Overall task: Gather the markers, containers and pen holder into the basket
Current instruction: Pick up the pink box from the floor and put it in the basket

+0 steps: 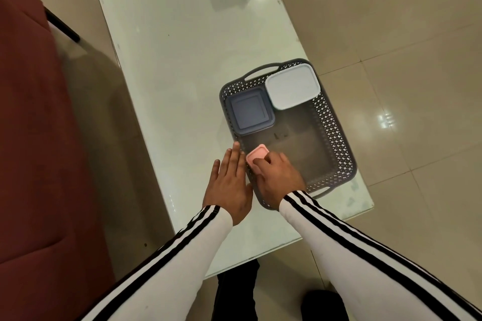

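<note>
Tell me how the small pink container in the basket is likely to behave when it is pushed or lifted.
The pink container is small under the right hand, so it is probably light. Its flat, square shape suggests it would slide rather than roll. The basket floor looks smooth, so a push may move it easily.

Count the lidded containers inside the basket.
3. A white container sits in the far right corner, a blue container beside it on the left, and a small pink container under the right hand near the front.
</note>
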